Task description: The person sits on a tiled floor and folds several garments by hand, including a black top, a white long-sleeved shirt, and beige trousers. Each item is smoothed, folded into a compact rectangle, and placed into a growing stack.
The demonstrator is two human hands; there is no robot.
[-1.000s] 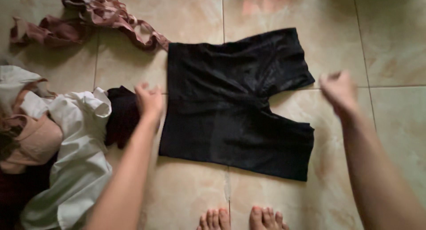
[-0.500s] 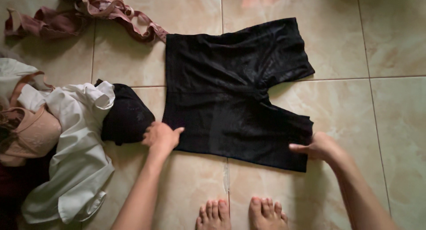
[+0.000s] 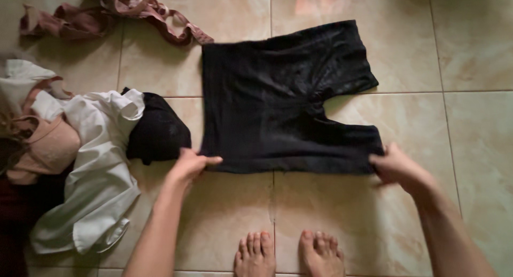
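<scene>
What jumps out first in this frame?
A pair of black shorts lies spread flat on the beige tiled floor at centre, with the left hand and the right hand each gripping a corner of its near edge. To the left sits a heap of clothes topped by a white shirt, and two bare feet show at the bottom.

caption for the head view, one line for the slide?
Both hands, left hand and right hand, grip the near edge of black shorts spread on a tiled floor.
</scene>
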